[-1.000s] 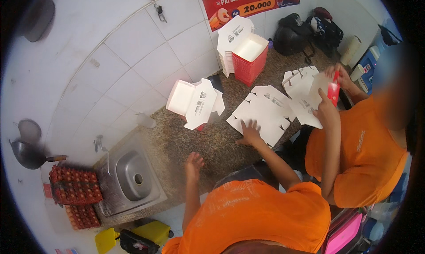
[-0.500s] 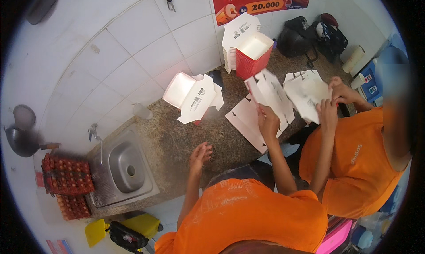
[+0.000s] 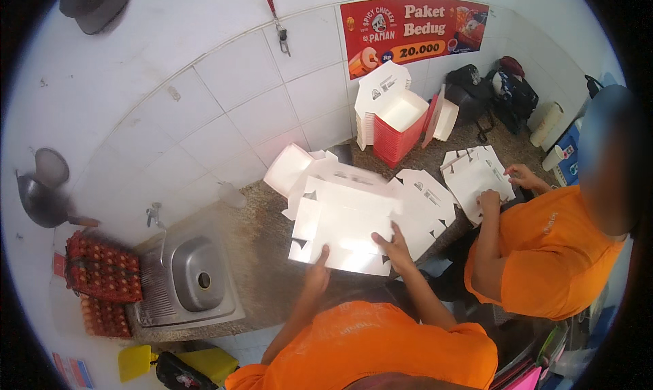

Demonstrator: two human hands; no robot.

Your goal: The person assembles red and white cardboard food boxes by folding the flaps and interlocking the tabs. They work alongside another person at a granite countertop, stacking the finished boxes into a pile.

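Note:
A flat white cardboard box blank (image 3: 340, 230) lies unfolded on the speckled counter (image 3: 262, 254) in front of me. My left hand (image 3: 317, 270) grips its near edge, thumb on top. At the near right corner, my right hand (image 3: 392, 246) holds the same blank with spread fingers. Beyond it lies a pile of more flat blanks (image 3: 425, 203), and an opened white box (image 3: 289, 169) stands at the back left of them.
A co-worker in an orange shirt (image 3: 551, 254) on my right presses both hands on another blank (image 3: 473, 176). A stack of red-and-white folded boxes (image 3: 391, 121) and dark bags (image 3: 486, 87) stand by the tiled wall. A steel sink (image 3: 194, 278) and red egg trays (image 3: 102, 274) are left.
My right hand has drawn one blank off the pile toward me, and my left hand has come up from the counter edge and taken its near edge.

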